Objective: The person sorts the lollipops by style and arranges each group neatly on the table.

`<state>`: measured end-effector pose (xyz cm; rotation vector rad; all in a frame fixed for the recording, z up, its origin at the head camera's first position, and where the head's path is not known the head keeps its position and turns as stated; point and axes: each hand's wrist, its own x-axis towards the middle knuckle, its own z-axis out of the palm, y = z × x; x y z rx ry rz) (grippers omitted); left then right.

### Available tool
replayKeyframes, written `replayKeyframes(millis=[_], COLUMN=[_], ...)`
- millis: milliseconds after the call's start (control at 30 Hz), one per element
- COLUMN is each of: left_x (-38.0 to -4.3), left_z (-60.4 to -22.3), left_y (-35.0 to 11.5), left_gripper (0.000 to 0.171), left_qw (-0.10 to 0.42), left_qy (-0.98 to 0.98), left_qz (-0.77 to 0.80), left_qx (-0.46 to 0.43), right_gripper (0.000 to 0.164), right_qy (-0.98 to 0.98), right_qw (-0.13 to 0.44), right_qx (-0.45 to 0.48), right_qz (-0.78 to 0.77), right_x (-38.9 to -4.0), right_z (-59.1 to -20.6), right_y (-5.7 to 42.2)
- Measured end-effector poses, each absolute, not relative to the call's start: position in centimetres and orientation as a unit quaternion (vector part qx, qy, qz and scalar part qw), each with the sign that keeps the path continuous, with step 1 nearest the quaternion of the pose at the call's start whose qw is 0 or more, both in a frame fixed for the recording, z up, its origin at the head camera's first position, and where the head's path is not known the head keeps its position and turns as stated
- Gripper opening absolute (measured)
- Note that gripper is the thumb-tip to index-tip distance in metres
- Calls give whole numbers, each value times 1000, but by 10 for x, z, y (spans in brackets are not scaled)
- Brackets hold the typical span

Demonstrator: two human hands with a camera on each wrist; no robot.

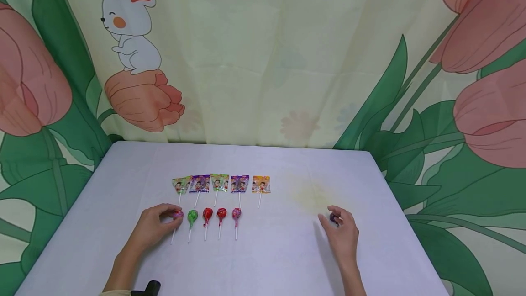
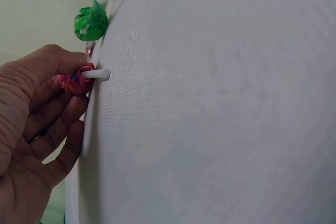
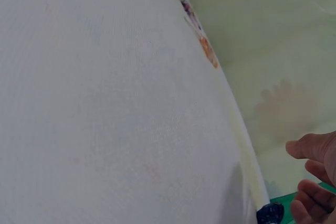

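Note:
My left hand [image 1: 154, 225] pinches the wrapped head of a pink-red lollipop [image 2: 79, 81] between thumb and fingertips. Its white stick points toward the near side of the table. Just right of it lies a green lollipop [image 1: 192, 216], then two red lollipops [image 1: 207, 214] and a pink one [image 1: 236, 214], all in one row. Over on the right, my right hand [image 1: 345, 236] hovers with loosely bent fingers spread from the thumb. Close by its fingers is a dark blue lollipop [image 3: 271, 213], partly covered by the hand in the head view.
Behind the row lie several lollipops in flat printed wrappers, including a green one [image 1: 219, 182], a purple one [image 1: 240, 184] and an orange one [image 1: 261, 184]. A white cloth covers the table [image 1: 279, 259]. A curtain [image 1: 255, 58] with printed flowers hangs at the back.

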<state>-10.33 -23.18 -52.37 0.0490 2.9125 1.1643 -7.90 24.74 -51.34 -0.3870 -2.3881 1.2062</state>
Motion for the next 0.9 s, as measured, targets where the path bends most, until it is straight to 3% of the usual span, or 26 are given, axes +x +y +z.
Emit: replayKeyframes(millis=[233,900], left_x=[-103,-103], left_z=[-524,-524], left_y=[-231,-231], left_gripper=[28,28], left_qw=[1,-1], left_qy=[928,928], left_qz=[371,372], left_qx=[14,12], right_gripper=[34,32], right_qy=[-877,-889], right_qw=[227,179], right_qx=[-147,-156], right_qz=[397,391], right_x=[-82,-87], right_z=[-519,-531], right_y=[255,269])
